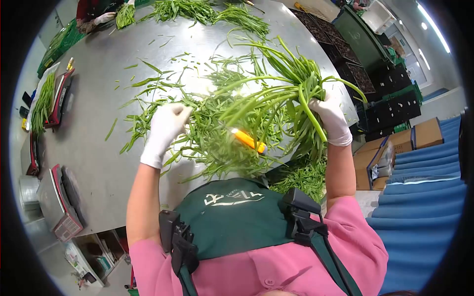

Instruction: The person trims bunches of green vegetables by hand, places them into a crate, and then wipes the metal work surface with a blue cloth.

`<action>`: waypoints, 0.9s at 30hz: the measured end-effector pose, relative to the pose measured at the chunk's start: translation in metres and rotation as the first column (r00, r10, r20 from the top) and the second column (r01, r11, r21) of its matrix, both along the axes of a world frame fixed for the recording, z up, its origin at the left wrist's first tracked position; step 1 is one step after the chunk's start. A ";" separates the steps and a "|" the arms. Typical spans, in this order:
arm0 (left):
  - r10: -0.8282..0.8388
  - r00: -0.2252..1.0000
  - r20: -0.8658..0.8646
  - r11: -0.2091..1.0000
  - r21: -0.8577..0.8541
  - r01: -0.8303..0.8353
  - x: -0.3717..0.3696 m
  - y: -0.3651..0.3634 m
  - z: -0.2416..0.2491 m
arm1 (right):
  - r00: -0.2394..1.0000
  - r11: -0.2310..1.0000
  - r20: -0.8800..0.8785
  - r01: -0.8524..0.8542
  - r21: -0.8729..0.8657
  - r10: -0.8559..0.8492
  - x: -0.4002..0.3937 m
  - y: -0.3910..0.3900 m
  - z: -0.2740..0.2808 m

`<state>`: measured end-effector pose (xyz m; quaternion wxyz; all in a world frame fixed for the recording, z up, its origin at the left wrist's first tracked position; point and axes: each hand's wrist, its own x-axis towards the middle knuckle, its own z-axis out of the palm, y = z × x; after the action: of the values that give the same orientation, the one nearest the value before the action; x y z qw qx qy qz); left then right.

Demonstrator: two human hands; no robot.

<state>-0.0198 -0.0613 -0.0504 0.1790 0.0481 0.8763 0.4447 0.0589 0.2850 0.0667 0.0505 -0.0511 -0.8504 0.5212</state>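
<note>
My right hand (330, 117), in a white glove, is closed around a bunch of long-stemmed leafy greens (301, 86), lifted above the steel table (98, 167). The stems fan out to the left and upward, while leaves hang below the fist. My left hand (170, 123), also gloved in white, is closed over the left side of a pile of loose leaves and stems (212, 143); whatever its fingers may pinch is hidden. Between the hands, an orange-handled tool (249, 140) lies on the pile, its working end not clear.
Across the table, another person's gloved hand (104, 18) is beside greens, near a larger heap (182, 11). Red-edged scales (61, 98) line the left side, one bearing greens. Dark crates (390, 98) and cardboard boxes (400, 143) stand right. More cut greens (303, 177) lie beside my apron.
</note>
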 end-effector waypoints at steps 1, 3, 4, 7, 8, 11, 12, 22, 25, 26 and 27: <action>0.035 0.999 0.012 0.977 0.210 -0.037 -0.004 0.002 0.007 | 0.999 1.000 0.028 -0.021 0.007 0.020 0.002 -0.002 0.005; -0.128 0.991 0.049 0.885 0.457 0.091 -0.006 0.006 0.019 | 0.998 0.999 0.040 -0.047 0.028 0.046 0.005 -0.015 0.018; -0.134 0.990 0.035 0.829 0.551 0.093 -0.002 0.017 0.024 | 0.997 0.997 0.048 -0.061 0.036 0.059 0.005 -0.020 0.021; -0.471 0.869 0.152 0.657 0.718 0.230 -0.014 0.044 -0.017 | 0.985 0.991 0.142 -0.111 0.071 0.100 -0.001 -0.025 0.017; -0.558 0.788 0.260 0.583 0.798 0.149 -0.013 0.057 -0.030 | 0.980 0.985 0.160 -0.134 0.107 0.116 -0.003 -0.026 0.016; -0.716 0.673 0.189 0.250 0.968 -0.006 0.013 0.075 -0.022 | 0.977 0.974 0.123 -0.187 0.127 0.172 -0.008 -0.026 0.009; -0.721 0.665 0.194 0.219 0.975 -0.048 0.020 0.075 -0.012 | 0.979 0.978 0.054 -0.201 0.059 0.198 -0.009 -0.021 0.001; -0.063 0.998 -0.016 0.830 0.554 0.061 0.026 0.042 0.020 | 0.992 0.972 0.094 -0.100 0.213 0.082 -0.008 -0.015 0.000; 0.056 0.805 -0.590 0.997 -0.005 -0.073 0.020 0.024 0.005 | 0.984 0.984 0.054 -0.170 0.057 0.167 -0.010 0.005 -0.001; -0.046 0.797 -0.602 0.977 -0.194 -0.090 0.013 0.011 -0.002 | 0.986 0.981 0.056 -0.163 0.101 0.158 -0.008 0.007 0.005; -0.139 0.821 -0.554 0.953 -0.300 -0.040 0.007 0.004 -0.005 | 0.986 0.979 0.085 -0.156 0.130 0.146 -0.006 0.009 0.006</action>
<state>-0.0128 -0.0568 -0.0554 -0.0735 0.1740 0.9447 0.2679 0.0528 0.2945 0.0725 -0.0180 -0.0022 -0.8867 0.4620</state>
